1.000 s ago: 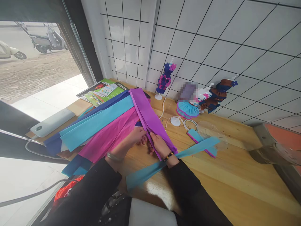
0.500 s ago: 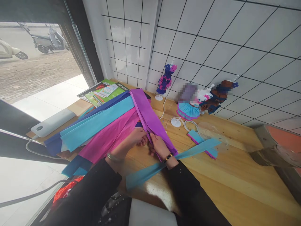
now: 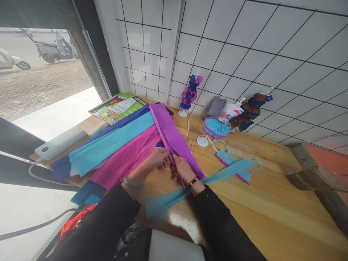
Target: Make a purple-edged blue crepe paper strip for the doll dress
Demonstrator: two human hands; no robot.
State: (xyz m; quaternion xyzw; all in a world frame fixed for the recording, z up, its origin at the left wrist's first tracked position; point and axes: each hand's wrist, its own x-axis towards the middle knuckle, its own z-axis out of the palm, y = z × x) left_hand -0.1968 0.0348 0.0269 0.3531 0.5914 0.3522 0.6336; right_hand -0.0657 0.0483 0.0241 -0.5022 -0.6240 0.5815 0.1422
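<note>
A long purple strip (image 3: 174, 130) slants over the table, its near part under my right hand (image 3: 182, 167). That hand's fingers are closed on the strip's left edge. Beside it my left hand (image 3: 160, 158) is closed, fingertips curled close to the same edge; whatever it pinches is too small to make out. To the left lie pink strips (image 3: 125, 156), light blue strips (image 3: 114, 139) and dark blue strips (image 3: 61, 166), fanned out. A loose teal strip (image 3: 228, 172) passes beneath my right wrist.
Small dress forms with a purple and pink outfit (image 3: 189, 95), a blue skirt (image 3: 216, 127) and a brown one (image 3: 251, 110) stand by the tiled wall. Leaflets (image 3: 119, 108) and a white device (image 3: 61, 142) lie left. Folded blue and pink pieces (image 3: 225, 158) lie right.
The whole view has shifted very slightly. Both hands keep nearly the same place and pose at the purple strip.
</note>
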